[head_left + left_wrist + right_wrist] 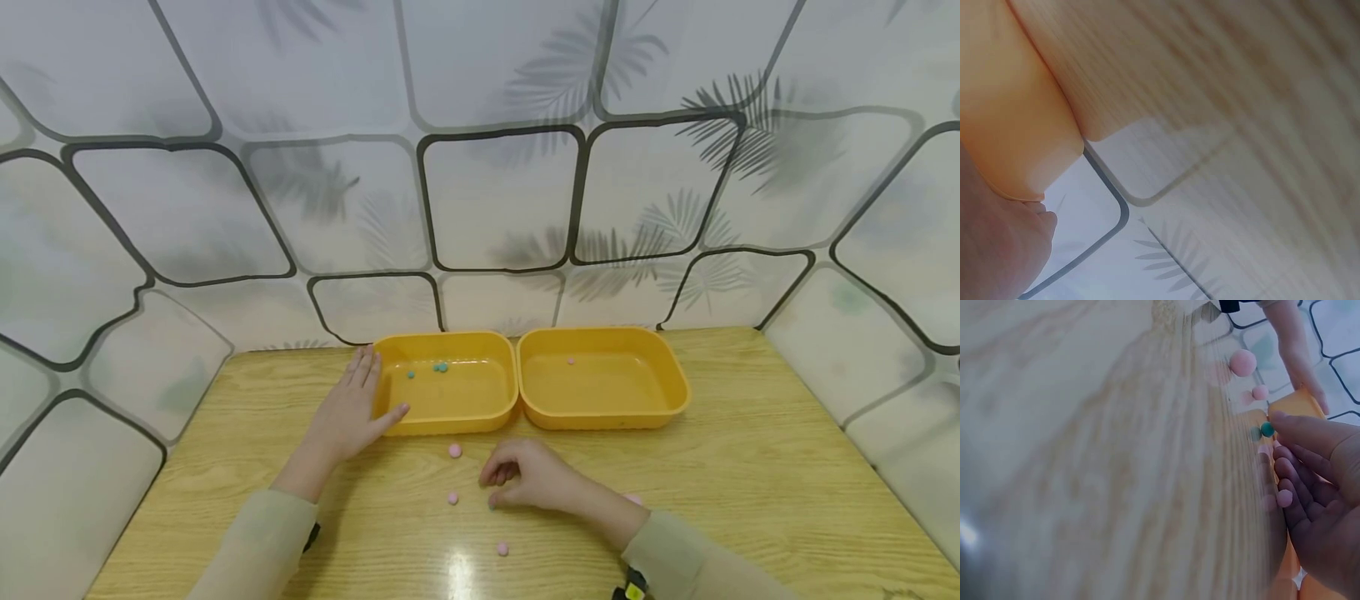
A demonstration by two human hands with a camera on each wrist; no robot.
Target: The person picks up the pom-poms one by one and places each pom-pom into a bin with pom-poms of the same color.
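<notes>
My left hand [348,417] rests along the left end of the left yellow tray [450,425], fingers straight over its rim and thumb on the near edge. Several small teal balls [442,367] lie in that tray. On the table, my right hand [536,475] has its thumb tip right at a teal ball [1267,429]. Its fingers are loosely bent, with a gap between index finger and thumb in the head view. Around it lie pink balls: one [454,451] close to the tray, another [452,498] left of the hand, and one [502,549] nearer me.
Beside the left tray stands a second yellow tray [603,421] with a small pink ball [571,361] inside. Another pink ball [633,500] shows beside my right forearm. The wooden table [765,483] meets a patterned backdrop [502,200] behind the trays.
</notes>
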